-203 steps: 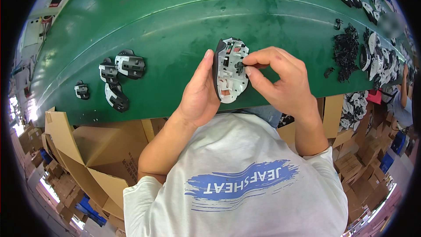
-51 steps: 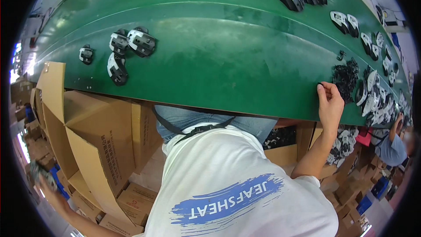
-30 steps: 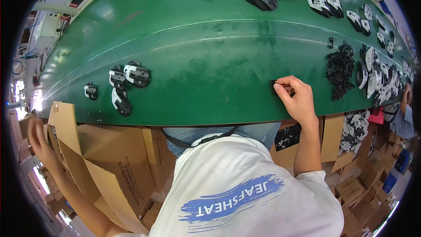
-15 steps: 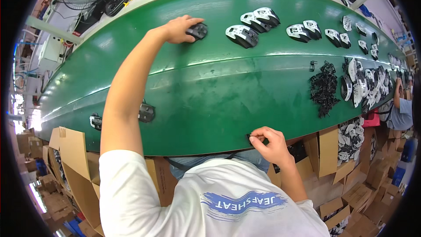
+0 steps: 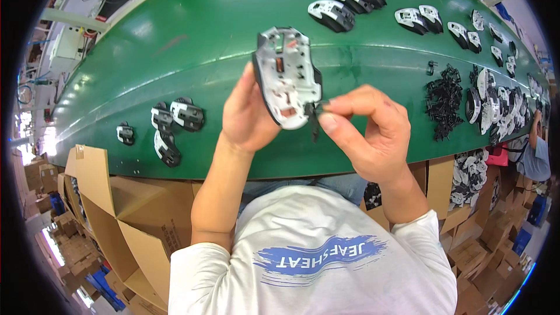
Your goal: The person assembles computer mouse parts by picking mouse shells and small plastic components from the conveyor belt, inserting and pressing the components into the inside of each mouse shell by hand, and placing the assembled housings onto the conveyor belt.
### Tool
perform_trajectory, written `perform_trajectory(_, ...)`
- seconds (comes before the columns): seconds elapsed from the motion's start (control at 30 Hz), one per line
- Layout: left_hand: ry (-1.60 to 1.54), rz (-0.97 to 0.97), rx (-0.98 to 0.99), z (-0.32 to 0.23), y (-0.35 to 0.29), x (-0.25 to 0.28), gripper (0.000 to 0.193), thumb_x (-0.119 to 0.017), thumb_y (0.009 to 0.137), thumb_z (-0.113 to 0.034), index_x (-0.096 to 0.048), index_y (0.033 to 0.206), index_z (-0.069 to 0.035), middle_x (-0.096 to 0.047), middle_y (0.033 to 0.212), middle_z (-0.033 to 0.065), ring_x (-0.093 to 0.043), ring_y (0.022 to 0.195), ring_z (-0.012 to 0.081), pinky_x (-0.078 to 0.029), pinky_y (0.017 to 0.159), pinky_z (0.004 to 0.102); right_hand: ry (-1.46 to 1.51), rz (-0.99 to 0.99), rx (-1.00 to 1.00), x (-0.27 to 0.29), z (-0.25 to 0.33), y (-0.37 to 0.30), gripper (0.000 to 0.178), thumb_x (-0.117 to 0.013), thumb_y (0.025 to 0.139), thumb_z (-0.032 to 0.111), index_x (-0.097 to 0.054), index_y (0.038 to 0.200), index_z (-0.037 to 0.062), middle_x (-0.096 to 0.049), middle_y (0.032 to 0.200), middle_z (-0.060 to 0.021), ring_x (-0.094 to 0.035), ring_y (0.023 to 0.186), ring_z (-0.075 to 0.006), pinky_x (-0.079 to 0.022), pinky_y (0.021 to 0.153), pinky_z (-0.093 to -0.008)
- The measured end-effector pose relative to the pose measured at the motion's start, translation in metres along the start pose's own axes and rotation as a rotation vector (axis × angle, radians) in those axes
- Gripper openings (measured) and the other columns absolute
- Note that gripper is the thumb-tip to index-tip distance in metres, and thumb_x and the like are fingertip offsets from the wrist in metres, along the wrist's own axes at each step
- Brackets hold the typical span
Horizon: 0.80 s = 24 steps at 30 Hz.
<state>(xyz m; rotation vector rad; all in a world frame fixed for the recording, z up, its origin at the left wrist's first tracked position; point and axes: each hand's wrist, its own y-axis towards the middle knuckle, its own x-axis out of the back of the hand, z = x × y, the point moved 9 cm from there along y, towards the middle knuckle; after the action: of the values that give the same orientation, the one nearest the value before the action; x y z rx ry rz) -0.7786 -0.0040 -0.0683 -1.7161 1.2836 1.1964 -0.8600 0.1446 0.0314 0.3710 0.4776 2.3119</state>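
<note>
My left hand (image 5: 249, 118) grips a computer mouse shell (image 5: 284, 79) from its left side, above the green table. The shell's pale hollow inside faces up, and black trim runs along its edges. Between thumb and forefinger, my right hand (image 5: 373, 134) pinches a small black plastic part (image 5: 314, 123). That part is at the shell's lower right edge; whether it is seated there I cannot tell. Farther right on the table lies a pile of similar black parts (image 5: 444, 102).
Several black-and-white mouse shells (image 5: 166, 118) lie at the left, and more shells (image 5: 331, 16) stand along the far side. A heap of white shells (image 5: 496, 108) is at the right. Open cardboard boxes (image 5: 137, 198) line the near edge. Another person (image 5: 534, 146) sits far right.
My left hand has come back from the far side with a mouse shell, now turned hollow side up. My right hand has risen from the table's near edge to meet it with the black part.
</note>
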Motion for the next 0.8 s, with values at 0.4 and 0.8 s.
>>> perform_trajectory(0.4, 0.056, 0.162, 0.201, 0.041, -0.047, -0.028, 0.062, -0.025, 0.119, -0.047, -0.041, 0.164, -0.007, -0.054, 0.159, 0.0101, -0.053, 0.146, 0.0242, -0.043, 0.122, 0.0456, -0.512, -0.035, 0.293, -0.016, -0.004, -0.020, 0.017, -0.088, 0.081, 0.007, -0.077, 0.093, 0.0111, -0.067, 0.078, 0.0000, -0.061, 0.067, -0.0210, -0.047, 0.071, -0.0362)
perform_trajectory(0.8, 0.304, -0.072, 0.193, 0.044, -0.071, -0.003, 0.068, -0.032, 0.118, -0.055, -0.040, 0.164, -0.006, -0.056, 0.156, 0.0073, -0.055, 0.142, 0.0184, -0.046, 0.119, 0.0397, -0.283, 0.045, -0.072, -0.013, -0.028, -0.039, 0.036, -0.086, 0.089, 0.014, -0.075, 0.122, 0.0051, -0.072, 0.106, -0.0076, -0.072, 0.093, -0.0226, -0.058, 0.090, -0.0386)
